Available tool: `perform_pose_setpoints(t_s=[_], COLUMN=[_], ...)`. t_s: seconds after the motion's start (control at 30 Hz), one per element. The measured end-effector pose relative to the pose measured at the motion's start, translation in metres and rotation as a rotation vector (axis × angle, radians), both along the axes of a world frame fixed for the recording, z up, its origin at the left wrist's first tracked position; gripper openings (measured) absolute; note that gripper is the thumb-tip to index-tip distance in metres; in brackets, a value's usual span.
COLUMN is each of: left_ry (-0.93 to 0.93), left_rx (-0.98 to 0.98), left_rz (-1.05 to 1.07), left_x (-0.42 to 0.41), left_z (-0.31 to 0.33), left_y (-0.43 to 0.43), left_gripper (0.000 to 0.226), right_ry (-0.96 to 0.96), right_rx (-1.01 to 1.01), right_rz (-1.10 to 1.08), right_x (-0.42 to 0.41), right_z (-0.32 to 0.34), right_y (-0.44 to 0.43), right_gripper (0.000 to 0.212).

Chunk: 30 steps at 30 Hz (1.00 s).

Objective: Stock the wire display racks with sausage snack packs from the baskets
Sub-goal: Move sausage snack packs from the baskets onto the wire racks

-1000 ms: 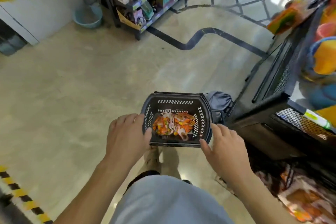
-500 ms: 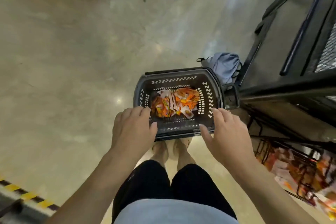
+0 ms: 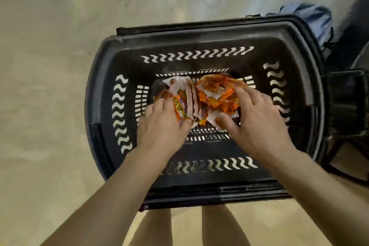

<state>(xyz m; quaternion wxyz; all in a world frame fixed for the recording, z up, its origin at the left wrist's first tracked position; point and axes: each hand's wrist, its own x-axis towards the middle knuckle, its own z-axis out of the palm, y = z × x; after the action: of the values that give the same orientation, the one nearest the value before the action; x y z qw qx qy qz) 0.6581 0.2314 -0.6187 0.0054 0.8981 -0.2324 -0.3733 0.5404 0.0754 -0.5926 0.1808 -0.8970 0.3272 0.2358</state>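
Observation:
A black plastic basket (image 3: 119, 78) stands on the floor right below me. A pile of orange and white sausage snack packs (image 3: 201, 98) lies on its bottom. My left hand (image 3: 162, 126) is down inside the basket, with fingers and thumb curled round the left part of the pile. My right hand (image 3: 257, 124) reaches in from the right, its spread fingers lying on top of the packs and its thumb against the pile's near edge. No display rack shows in this view.
A blue-grey bag (image 3: 313, 18) lies on the floor behind the basket's far right corner. A black frame (image 3: 347, 102) stands close to the basket's right side. My bare legs (image 3: 219, 225) are just in front of it. Pale concrete floor (image 3: 50, 66) spreads to the left.
I have bent down close over the basket. Both hands moved from above its near rim down inside onto the snack packs, and the left hand has closed on some.

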Motion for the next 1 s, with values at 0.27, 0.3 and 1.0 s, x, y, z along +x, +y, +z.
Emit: perform_pose_setpoints(t_s=[0.27, 0.3, 1.0], left_ry=[0.056, 0.088, 0.173], left_rx=[0.056, 0.067, -0.063], left_rz=[0.169, 0.185, 0.332], left_x=[0.006, 0.005, 0.025], left_z=[-0.168, -0.182, -0.239], left_y=[-0.034, -0.036, -0.036], left_gripper=[0.121, 0.124, 0.107], right_ry=[0.07, 0.079, -0.08], right_rx=[0.048, 0.062, 0.22], right_rz=[0.097, 0.116, -0.011], right_x=[0.014, 0.016, 0.026], right_z=[-0.165, -0.18, -0.252], right_y=[-0.031, -0.035, -0.066], right_gripper=[0.107, 0.111, 0.088])
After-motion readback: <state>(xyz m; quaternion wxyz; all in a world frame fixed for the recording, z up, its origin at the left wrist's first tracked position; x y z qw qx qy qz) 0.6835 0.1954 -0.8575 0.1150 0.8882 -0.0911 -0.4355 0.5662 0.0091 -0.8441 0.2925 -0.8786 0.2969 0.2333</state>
